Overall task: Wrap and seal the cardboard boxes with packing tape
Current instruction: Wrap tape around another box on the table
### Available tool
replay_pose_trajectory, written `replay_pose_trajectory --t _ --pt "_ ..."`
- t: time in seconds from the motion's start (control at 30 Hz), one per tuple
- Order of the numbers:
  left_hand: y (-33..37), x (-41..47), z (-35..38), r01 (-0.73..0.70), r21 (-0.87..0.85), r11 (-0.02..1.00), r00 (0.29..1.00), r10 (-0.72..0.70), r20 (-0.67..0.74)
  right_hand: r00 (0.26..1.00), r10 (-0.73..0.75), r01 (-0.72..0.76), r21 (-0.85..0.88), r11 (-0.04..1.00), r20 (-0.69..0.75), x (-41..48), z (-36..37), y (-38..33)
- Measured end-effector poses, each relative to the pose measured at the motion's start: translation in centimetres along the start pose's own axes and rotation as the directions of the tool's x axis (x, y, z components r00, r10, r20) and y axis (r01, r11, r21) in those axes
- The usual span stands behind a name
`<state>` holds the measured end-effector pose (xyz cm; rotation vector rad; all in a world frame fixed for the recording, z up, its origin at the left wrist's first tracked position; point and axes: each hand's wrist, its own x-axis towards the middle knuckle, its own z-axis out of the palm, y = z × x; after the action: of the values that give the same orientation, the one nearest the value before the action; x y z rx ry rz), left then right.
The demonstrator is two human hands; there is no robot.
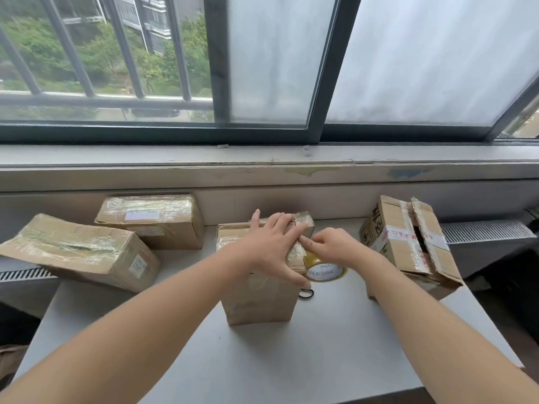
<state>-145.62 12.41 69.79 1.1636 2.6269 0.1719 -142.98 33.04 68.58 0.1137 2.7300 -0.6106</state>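
fingers of my left hand (271,243) lie spread flat on the middle box (256,301), centre scene; my right hand (335,246) curls at its right edge, grip i cannot tell, half hiding the tape roll (322,274).

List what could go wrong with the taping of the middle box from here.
The middle box is held down only by the left hand flat on top; a sideways pull might tip it.
The tape roll lies loose beside it under the right hand; the strip may twist or wrinkle.
The black loop nearby could stick to tape.
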Motion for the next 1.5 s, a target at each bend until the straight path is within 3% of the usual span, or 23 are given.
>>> replay_pose_trajectory --t 0.17,0.27,0.4,0.53,0.63,0.73,0.83,0.97,1.17,1.3,1.5 --pt "-1.8 -2.1 -1.6 -0.038 -0.082 0.996 0.999 0.037 -0.015 0.993 -0.107 0.11 0.044 0.993 -0.058 -1.0 -1.6 -2.7" --pt "-4.9 -5.5 -2.3 -0.071 -0.277 0.958 0.996 0.052 -0.075 0.97 -0.228 0.24 0.188 0.952 -0.083 -1.6 -2.4 -6.4" --pt "-9.6 -11.3 -1.1 -0.087 -0.498 0.863 0.973 -0.034 -0.229 0.935 -0.351 0.352 0.271 0.896 -0.053 -2.1 -3.3 -11.9" --pt "-12.4 -16.3 1.9 0.074 -0.54 0.838 0.972 -0.181 -0.147 0.9 -0.429 0.412 0.169 0.895 0.074 -0.9 0.7 -16.6" --pt "-14.1 -19.1 4.7 0.191 -0.578 0.793 0.952 -0.293 -0.087 0.892 -0.445 0.43 0.15 0.89 0.084 0.1 4.5 -20.0" --pt "-15.3 -21.6 7.5 0.298 -0.592 0.749 0.932 -0.362 0.012 0.86 -0.49 0.485 0.073 0.872 0.143 0.4 7.6 -22.8" --pt "-15.8 -23.1 10.0 0.377 -0.591 0.713 0.91 -0.403 0.094 0.855 -0.477 0.467 0.1 0.879 0.205 0.6 10.3 -24.2" --pt "-16.0 -23.1 10.8 0.395 -0.575 0.716 0.897 -0.435 0.075 0.883 -0.43 0.399 0.183 0.899 0.188 1.0 11.7 -24.7" --pt "-15.6 -21.0 11.5 0.396 -0.559 0.729 0.888 -0.459 0.03 0.858 -0.48 0.458 0.15 0.876 0.182 0.8 11.8 -25.0" --pt "-16.3 -21.2 12.2 0.383 -0.541 0.749 0.885 -0.465 -0.018 0.83 -0.511 0.523 0.007 0.852 0.226 1.5 8.0 -23.3" --pt "-17.0 -22.1 12.1 0.344 -0.546 0.764 0.899 -0.437 -0.045 0.927 -0.339 0.371 -0.269 0.889 0.159 3.7 -0.2 -13.3"
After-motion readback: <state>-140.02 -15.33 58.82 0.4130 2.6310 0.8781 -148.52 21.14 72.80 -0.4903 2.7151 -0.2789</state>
